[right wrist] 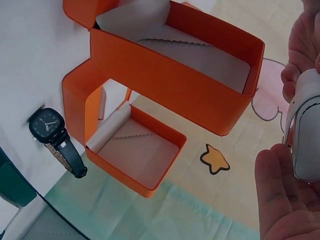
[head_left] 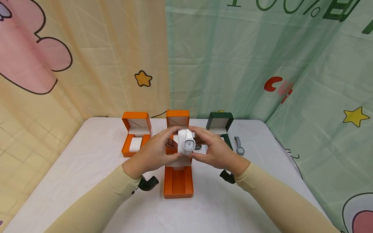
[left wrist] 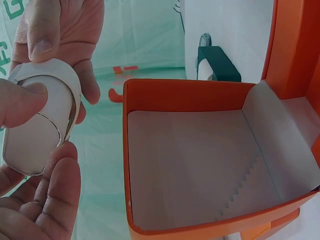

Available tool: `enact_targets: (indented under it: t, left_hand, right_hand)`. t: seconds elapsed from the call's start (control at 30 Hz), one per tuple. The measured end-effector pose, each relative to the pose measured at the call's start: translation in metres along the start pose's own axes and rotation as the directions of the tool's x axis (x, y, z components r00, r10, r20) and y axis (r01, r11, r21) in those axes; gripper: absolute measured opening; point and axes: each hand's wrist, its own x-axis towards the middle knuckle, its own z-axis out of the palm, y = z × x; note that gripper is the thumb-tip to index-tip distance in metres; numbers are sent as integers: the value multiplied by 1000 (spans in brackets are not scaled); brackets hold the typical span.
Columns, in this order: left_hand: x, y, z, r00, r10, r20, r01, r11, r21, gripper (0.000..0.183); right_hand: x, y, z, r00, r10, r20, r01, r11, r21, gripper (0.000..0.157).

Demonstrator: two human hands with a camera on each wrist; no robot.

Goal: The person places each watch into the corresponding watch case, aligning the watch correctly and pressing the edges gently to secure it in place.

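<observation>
Between both hands, raised over the boxes, is a white watch (head_left: 189, 144) with a square face, its strap looped around a white watch cushion (head_left: 181, 142). My left hand (head_left: 158, 149) grips the cushion's left end, the thumb (left wrist: 22, 102) pressing its end face. On the other side my right hand (head_left: 214, 149) pinches the watch and cushion between thumb and fingers. Below the hands stands an open orange watch box (head_left: 178, 195) with a bare compartment; its lid is partly covered by the hands.
Behind stand two more open orange boxes (head_left: 126, 149) (head_left: 177, 113) and an open green box (head_left: 220, 115). The left orange box holds a white cushion (head_left: 135, 144). A black watch (right wrist: 47, 125) lies among the boxes, a silver watch (head_left: 240, 150) at right. Curtains border the white table (head_left: 227, 207).
</observation>
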Motion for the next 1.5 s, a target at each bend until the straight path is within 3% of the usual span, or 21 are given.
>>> enact_targets:
  t: [0.47,0.97,1.5]
  left_hand:
    - [-1,1,0,1000,28,-4,-28,1000,-3,83]
    - [-2,1,0,1000,18,6,-18,1000,-17,78]
    - [-2,0,1,1000,14,14,-13,1000,-20,76]
  right_hand:
    - [1,-3,0,998,54,18,-54,998,16,81]
    - [2,-2,3,1000,10,15,-10,1000,14,80]
    - [2,-1,5,999,34,20,-34,999,4,78]
